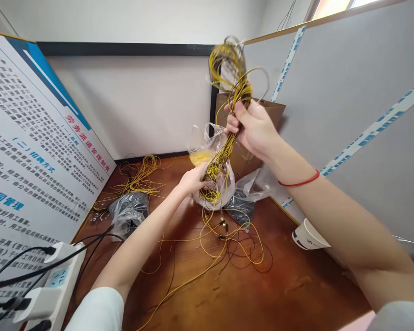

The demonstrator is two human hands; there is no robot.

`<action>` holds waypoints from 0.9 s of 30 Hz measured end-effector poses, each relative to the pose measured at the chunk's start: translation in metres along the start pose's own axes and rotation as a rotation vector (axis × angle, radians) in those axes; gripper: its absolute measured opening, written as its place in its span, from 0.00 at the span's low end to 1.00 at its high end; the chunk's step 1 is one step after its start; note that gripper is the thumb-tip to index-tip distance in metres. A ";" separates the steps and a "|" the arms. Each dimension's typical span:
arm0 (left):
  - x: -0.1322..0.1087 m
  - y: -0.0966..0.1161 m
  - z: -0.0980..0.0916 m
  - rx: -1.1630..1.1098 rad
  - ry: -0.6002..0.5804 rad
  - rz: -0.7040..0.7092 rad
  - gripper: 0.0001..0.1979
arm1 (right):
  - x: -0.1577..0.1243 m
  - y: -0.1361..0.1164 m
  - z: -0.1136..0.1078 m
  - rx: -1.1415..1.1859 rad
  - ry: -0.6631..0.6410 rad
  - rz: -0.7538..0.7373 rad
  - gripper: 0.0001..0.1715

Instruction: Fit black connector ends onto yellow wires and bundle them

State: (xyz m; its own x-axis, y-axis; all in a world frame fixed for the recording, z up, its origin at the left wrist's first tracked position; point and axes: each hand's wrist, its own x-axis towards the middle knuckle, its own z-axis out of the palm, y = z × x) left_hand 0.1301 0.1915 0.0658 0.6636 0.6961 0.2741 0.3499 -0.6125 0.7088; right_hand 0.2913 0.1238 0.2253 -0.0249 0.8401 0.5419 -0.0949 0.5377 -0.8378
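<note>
Right hand (255,128) clenching yellow wire bundle (232,73), left hand (193,180) beneath gripping clear bag (228,178); "合同管理" poster (31,151) leftward, wooden tabletop (296,285) underneath.

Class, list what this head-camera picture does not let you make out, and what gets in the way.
Head view.
Fingers of the left hand: hidden behind the clear bag.
The paper cup: partly covered by the right forearm.
The power strip: cut off by the bottom edge.
Top of the yellow wires in the right hand: motion-blurred.
The poster text: cut off by the left edge.
</note>
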 end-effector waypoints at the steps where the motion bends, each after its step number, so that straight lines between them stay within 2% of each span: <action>1: 0.006 -0.002 -0.003 -0.001 -0.004 -0.019 0.36 | 0.003 -0.008 -0.004 -0.024 0.017 -0.035 0.13; 4: 0.017 -0.005 -0.014 -0.037 -0.029 -0.033 0.34 | 0.004 -0.019 -0.020 -0.112 0.065 -0.161 0.14; 6: 0.018 -0.005 -0.021 -0.086 -0.074 -0.017 0.38 | -0.003 -0.014 -0.026 -0.218 0.060 -0.199 0.16; 7: 0.017 -0.005 -0.025 -0.114 -0.108 -0.006 0.41 | -0.007 -0.008 -0.028 -0.298 0.019 -0.175 0.17; 10: 0.011 -0.001 -0.033 -0.187 -0.201 0.024 0.47 | -0.020 0.010 -0.027 -0.571 -0.221 0.037 0.20; 11: 0.008 0.001 -0.034 -0.203 -0.212 0.032 0.47 | -0.022 0.014 -0.027 -0.599 -0.222 0.042 0.20; 14: 0.004 0.010 -0.033 -0.235 -0.185 0.066 0.41 | -0.020 0.015 -0.022 -0.486 0.061 -0.173 0.15; 15: 0.004 0.013 -0.032 -0.242 -0.166 0.082 0.40 | -0.018 0.013 -0.020 -0.469 0.083 -0.185 0.14; 18: 0.007 0.022 -0.026 -0.257 -0.137 0.139 0.42 | -0.013 0.005 -0.013 -0.554 -0.182 -0.009 0.13; 19: 0.008 0.025 -0.024 -0.273 -0.146 0.165 0.42 | -0.012 0.001 -0.012 -0.550 -0.189 -0.021 0.12; 22: 0.012 0.034 -0.020 -0.467 -0.191 0.279 0.37 | -0.010 -0.005 -0.008 -0.450 -0.044 -0.132 0.10; 25: 0.014 0.050 -0.017 -0.649 -0.082 0.349 0.29 | -0.013 -0.003 0.000 -0.412 -0.147 0.011 0.12; 27: 0.016 0.063 -0.015 -0.615 -0.001 0.332 0.22 | -0.015 0.002 0.007 -0.356 -0.169 0.076 0.14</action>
State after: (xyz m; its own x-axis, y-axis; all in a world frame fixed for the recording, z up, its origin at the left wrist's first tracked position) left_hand 0.1524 0.1698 0.1247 0.6711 0.5082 0.5398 -0.3097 -0.4693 0.8269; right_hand 0.2844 0.1117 0.2165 -0.1846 0.8708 0.4557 0.2638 0.4905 -0.8305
